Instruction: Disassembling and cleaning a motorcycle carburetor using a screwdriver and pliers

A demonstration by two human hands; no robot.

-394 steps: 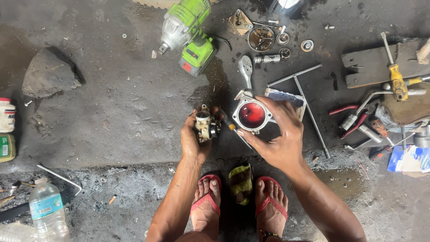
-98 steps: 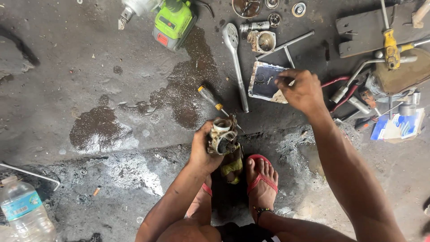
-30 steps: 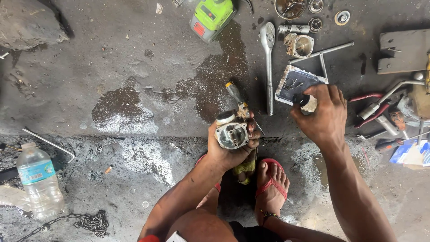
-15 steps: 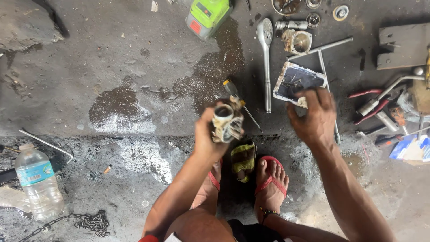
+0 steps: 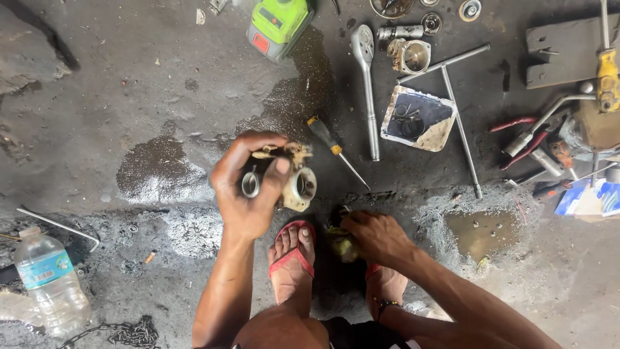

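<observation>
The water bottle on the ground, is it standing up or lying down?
Standing up. The plastic bottle rests on its base on the wet floor, and its white cap points toward the camera.

One view only: a head-worn camera, aimed almost straight down at the concrete floor (image 5: 129,97). It sits close above the squatting person, whose knees and forearms enter from the bottom edge, with the left hand (image 5: 248,187) near frame centre and the right hand (image 5: 374,236) just below and to its right. The top edge cuts through a green power tool (image 5: 279,24) (partly cropped); a plastic bottle (image 5: 48,284) marks the lower left corner.
</observation>
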